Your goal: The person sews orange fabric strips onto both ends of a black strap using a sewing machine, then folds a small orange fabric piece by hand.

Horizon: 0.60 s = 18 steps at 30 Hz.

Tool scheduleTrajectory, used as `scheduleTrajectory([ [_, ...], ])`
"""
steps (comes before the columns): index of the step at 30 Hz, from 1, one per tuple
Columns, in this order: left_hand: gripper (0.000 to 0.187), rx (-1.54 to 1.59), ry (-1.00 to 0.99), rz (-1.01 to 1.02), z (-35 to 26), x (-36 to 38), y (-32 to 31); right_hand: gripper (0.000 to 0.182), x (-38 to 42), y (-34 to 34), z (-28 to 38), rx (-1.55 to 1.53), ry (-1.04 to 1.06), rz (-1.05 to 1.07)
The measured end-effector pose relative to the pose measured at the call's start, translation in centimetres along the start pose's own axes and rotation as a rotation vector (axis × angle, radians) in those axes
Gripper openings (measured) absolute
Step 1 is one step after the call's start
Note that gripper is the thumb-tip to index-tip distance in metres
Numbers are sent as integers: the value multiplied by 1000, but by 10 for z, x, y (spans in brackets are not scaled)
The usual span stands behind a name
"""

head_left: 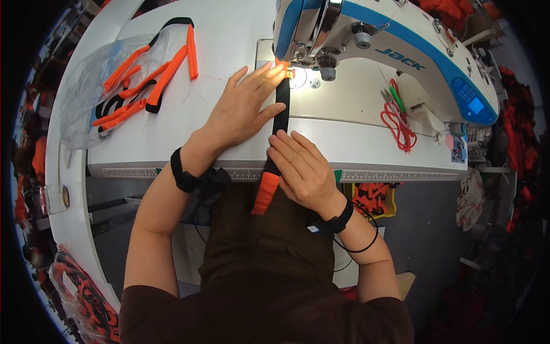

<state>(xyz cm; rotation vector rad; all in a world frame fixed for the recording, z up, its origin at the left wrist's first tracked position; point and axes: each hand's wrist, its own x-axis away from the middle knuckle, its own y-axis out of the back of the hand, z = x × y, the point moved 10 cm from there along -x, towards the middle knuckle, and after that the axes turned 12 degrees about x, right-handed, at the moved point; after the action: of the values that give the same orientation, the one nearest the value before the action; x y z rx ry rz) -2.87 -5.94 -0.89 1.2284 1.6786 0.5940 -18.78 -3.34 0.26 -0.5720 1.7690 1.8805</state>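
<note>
A narrow black strap with an orange end piece runs from the needle area of the sewing machine over the table's front edge. My left hand lies flat beside it, fingers stretched toward the lit presser foot and thumb tip touching the strap. Bright light blurs the fingertips and the strap's orange far end. Closer to the edge, my right hand rests on the strap with its fingers extended side by side; its thumb is hidden.
Orange-and-black straps lie on a clear plastic bag at the left. Green-handled snips and a red cord sit on the right. A ruler tape lines the front edge; a yellow bin stands below.
</note>
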Motion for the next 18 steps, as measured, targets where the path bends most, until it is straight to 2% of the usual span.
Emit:
scheduleTrajectory([
  [18, 60, 11, 23, 26, 0, -2, -1, 46, 0, -1, 1, 5, 4, -3],
])
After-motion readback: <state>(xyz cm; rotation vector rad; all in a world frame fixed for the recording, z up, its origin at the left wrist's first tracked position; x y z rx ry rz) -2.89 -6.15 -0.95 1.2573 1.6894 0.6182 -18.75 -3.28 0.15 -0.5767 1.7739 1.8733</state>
